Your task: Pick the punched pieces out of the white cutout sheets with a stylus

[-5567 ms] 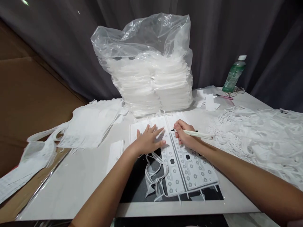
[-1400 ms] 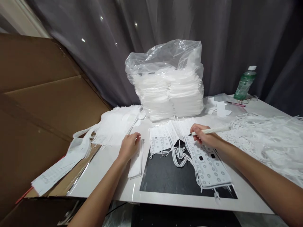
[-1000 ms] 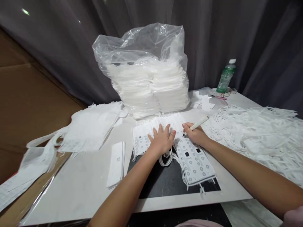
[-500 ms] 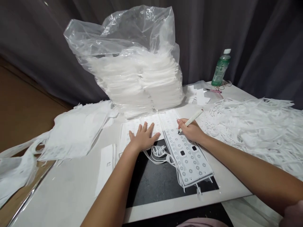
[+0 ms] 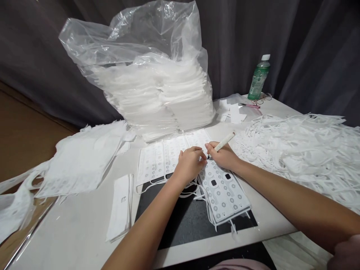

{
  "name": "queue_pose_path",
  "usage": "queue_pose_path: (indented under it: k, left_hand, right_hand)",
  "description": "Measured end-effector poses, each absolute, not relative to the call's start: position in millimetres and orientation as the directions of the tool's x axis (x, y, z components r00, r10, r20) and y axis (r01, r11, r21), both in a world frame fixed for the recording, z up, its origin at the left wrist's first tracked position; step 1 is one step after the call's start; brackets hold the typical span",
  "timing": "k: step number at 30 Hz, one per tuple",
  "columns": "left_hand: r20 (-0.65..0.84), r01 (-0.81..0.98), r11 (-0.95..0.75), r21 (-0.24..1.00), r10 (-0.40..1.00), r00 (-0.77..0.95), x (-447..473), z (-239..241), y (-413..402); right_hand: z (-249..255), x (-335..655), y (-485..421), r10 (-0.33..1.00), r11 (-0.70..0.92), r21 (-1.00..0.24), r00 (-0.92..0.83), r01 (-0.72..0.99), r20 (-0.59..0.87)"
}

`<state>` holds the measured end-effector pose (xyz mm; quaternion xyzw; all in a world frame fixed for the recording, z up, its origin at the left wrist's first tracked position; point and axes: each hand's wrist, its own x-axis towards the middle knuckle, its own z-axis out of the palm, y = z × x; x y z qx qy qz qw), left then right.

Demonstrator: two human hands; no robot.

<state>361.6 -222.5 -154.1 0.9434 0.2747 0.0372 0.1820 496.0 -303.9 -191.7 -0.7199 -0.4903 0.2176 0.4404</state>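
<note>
Relative to the earlier frame, the left hand [image 5: 189, 165] shifts rightward, from spread flat to curled. Its fingers are bunched; whether they pinch anything cannot be told. The right hand [image 5: 224, 154] has its fingers clamped on a slim white pen with a dark tip [image 5: 225, 140]. The tip points down and leftward, just beside the left fingertips; the long axis rises away rightward. The flat white rectangular piece printed with grey circles [image 5: 225, 195] lies below the right fingers, the nearer set, its long axis running nearward and slanting right.
</note>
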Motion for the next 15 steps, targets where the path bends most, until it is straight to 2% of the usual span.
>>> queue_pose_path:
  k: [8,15]
  left_hand:
    - [0.000,0.509,-0.797,0.326,0.538,0.843,366,-158,-230]
    - [0.089,0.421,-0.861,0.285,0.461,0.883,362,-164,-234]
  right_hand:
    - [-188,501,-303,0.917,-0.172,-0.820,0.392,0.546,0.069]
    - [-191,500,-304,0.923,-0.163,-0.772,0.371,0.614,0.100]
